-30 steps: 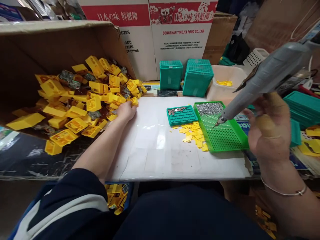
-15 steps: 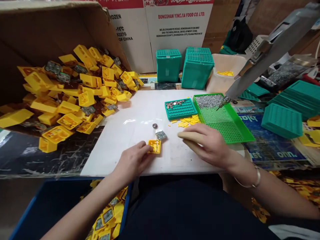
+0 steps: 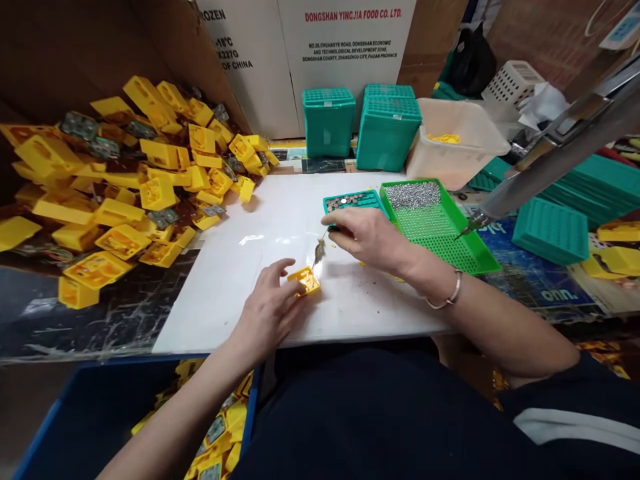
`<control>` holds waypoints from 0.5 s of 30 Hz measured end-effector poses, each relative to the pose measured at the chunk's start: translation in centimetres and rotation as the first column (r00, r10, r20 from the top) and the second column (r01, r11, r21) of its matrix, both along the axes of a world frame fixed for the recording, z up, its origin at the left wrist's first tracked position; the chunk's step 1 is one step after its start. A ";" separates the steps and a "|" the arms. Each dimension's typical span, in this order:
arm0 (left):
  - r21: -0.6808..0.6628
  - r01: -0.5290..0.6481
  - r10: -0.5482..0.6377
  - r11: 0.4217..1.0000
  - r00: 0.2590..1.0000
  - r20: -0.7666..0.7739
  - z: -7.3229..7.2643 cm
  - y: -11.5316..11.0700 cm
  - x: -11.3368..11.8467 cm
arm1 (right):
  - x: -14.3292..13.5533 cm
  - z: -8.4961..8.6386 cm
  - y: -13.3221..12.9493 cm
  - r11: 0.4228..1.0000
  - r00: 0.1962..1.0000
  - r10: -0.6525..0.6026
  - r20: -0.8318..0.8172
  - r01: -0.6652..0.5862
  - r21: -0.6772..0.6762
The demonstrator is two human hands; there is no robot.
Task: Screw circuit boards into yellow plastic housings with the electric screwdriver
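My left hand (image 3: 267, 303) rests on the white work surface, closed around the left side of a small open yellow plastic case (image 3: 306, 283), its thumb on the rim. My right hand (image 3: 370, 237) is above the surface, thumb and index finger pinched together. Just below those fingertips hangs a small grey circuit board (image 3: 319, 249), seen nearly edge-on. Thin wires run from the board down to the case. What exactly lies between the right fingertips is too small to make out. A teal tray (image 3: 373, 197) of small round pieces is partly hidden behind my right hand.
A cardboard box of yellow cases (image 3: 123, 243) stands left. A green perforated tray (image 3: 450, 247) with metal screws (image 3: 413, 195) is at right, beneath a hanging powered screwdriver (image 3: 525, 177). Teal tray stacks (image 3: 330, 123) and a whitish bin (image 3: 463, 143) stand behind. A blue bin (image 3: 70, 413) is below.
My right hand has moved left and lifted the circuit board off the surface. The round dark disc no longer shows where it lay. My left index finger has lifted; the case has tilted slightly.
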State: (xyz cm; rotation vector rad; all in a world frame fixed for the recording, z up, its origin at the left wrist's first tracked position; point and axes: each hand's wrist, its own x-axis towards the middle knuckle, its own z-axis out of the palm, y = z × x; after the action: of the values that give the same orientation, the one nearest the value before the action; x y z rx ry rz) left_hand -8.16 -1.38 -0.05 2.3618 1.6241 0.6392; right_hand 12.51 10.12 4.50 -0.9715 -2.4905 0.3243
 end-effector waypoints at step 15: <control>-0.098 0.065 -0.074 0.993 0.993 -0.088 -0.5 -1.1 5.4 | 6.8 -5.6 -8.8 0.954 0.955 -0.273 0.114 0.284 -0.098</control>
State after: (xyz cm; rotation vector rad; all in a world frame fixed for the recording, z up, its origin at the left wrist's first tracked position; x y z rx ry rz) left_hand -2.75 -2.51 -0.56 2.3986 1.5632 0.4361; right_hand 19.31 1.27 -1.09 -1.3991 -2.3980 0.3364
